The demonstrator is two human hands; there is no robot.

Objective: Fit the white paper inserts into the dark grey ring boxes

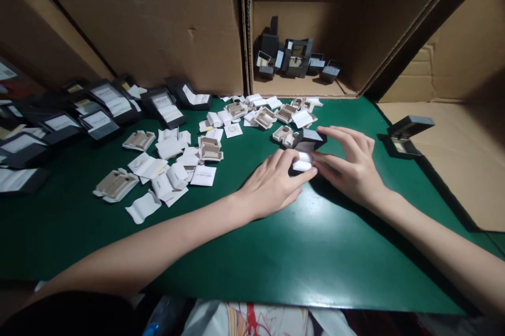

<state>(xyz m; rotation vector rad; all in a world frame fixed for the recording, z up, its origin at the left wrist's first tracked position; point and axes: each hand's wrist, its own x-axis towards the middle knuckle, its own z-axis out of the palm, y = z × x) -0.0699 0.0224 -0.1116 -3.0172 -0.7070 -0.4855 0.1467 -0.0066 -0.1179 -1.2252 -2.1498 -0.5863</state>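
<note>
A small black jewelry box (310, 138) with its lid up stands on the green table, a white insert (303, 161) in its base. My left hand (272, 181) is closed around the near left side of the box, thumb and index finger at the insert. On the right, my right hand (351, 165) has its thumb and a finger at the box's edge, other fingers reaching over by the lid. Both hands partly hide the base. Left of the hands lie many loose white folded cards (168, 148) and brown-faced inserts (211, 148).
More open black boxes (162, 107) crowd the left side of the table. Several small boxes (295, 57) sit in a cardboard compartment (292, 15) at the back. Another open box (406, 136) rests at right by a cardboard sheet (465, 157). The green table (315, 252) extends toward me.
</note>
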